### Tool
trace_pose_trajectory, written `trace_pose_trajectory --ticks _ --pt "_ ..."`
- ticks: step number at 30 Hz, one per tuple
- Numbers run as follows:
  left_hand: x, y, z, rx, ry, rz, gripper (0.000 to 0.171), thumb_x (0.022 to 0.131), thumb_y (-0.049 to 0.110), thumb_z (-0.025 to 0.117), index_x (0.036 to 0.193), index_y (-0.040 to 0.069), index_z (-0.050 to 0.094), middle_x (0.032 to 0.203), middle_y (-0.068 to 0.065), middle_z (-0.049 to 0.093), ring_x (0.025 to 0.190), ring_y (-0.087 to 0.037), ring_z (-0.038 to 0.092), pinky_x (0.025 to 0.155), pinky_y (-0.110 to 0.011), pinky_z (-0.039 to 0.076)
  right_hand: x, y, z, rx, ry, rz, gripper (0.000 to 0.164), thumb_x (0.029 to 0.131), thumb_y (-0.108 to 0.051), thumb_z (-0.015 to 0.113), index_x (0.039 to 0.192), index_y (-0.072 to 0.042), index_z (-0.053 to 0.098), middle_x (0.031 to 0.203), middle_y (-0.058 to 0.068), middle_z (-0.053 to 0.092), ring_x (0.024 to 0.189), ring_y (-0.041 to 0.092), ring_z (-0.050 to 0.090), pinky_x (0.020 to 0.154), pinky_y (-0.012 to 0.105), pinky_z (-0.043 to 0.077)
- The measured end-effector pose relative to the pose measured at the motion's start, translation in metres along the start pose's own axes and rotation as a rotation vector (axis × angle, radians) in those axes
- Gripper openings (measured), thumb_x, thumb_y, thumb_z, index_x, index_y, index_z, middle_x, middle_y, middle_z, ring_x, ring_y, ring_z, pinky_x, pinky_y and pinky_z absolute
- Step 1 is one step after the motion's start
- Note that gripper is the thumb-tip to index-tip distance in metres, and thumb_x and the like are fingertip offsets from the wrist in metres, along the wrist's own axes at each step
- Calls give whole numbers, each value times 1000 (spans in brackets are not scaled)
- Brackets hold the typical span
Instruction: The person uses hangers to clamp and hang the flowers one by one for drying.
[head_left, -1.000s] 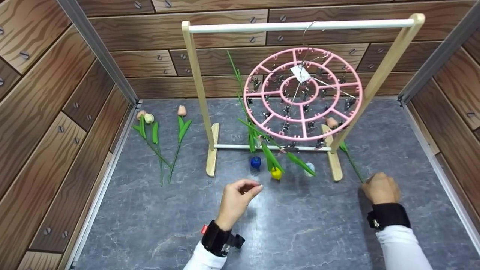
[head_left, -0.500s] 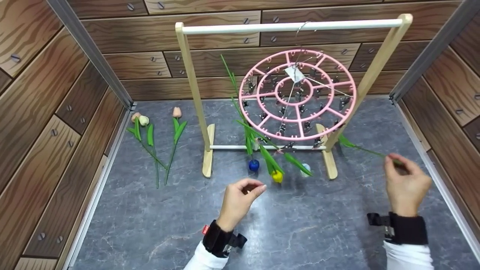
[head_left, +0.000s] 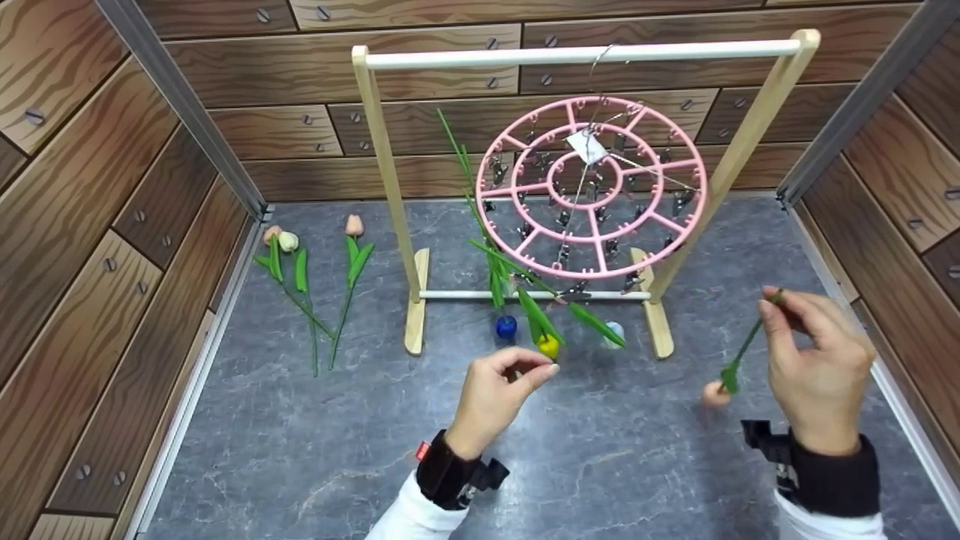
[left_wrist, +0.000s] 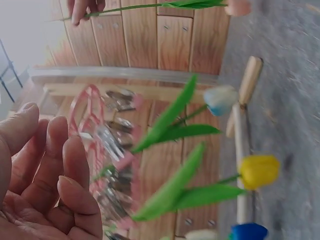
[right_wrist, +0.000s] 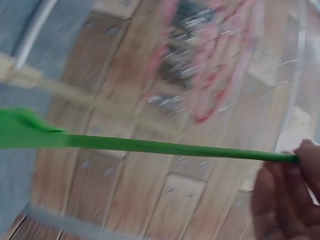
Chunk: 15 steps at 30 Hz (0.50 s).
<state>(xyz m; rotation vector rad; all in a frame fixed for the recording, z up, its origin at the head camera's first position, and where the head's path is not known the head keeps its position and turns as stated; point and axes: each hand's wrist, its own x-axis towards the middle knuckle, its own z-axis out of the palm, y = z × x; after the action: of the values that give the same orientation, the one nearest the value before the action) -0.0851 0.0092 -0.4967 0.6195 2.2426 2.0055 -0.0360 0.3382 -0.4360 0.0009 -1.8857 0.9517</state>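
Observation:
My right hand (head_left: 821,367) pinches the stem end of an artificial pink tulip (head_left: 716,394), whose flower hangs downward. The right wrist view shows its green stem (right_wrist: 175,148) running from the fingertips to a leaf. My left hand (head_left: 499,397) is held in front of the rack with fingers loosely bent and nothing in them. Near its fingertips in the head view hangs a yellow tulip (head_left: 548,346). Blue (head_left: 506,327) and white-and-blue (head_left: 614,334) tulips hang on either side of it, flowers down, from a round pink clip hanger (head_left: 600,274).
A wooden rack (head_left: 386,180) with a white top bar (head_left: 480,58) carries the hanger by its hook. Pink (head_left: 354,225) and white (head_left: 287,241) tulips lie on the grey floor at left. Wood-patterned walls (head_left: 435,82) enclose the space.
My right hand has lifted the pink tulip off the floor by its stem, so the flower swings down in front of the rack. My left hand has shifted slightly right and forward.

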Motion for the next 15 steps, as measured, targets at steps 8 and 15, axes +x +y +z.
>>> trace_pose_trajectory --ticks 8,15 --pt "16 28 23 70 -120 150 17 101 9 91 113 -3 88 107 -21 89 81 5 63 74 -16 59 0 -41 15 155 -210 -59 49 110 -27 82 109 22 79 121 -33 78 103 -17 75 96 4 60" --pt "36 42 42 239 -220 255 30 101 14 92 127 -1 87 118 -16 90 93 -19 81 84 -12 60 -7 -63 35 256 -332 -108 14 104 4 83 108 17 82 122 -19 83 109 -11 77 97 7 62"
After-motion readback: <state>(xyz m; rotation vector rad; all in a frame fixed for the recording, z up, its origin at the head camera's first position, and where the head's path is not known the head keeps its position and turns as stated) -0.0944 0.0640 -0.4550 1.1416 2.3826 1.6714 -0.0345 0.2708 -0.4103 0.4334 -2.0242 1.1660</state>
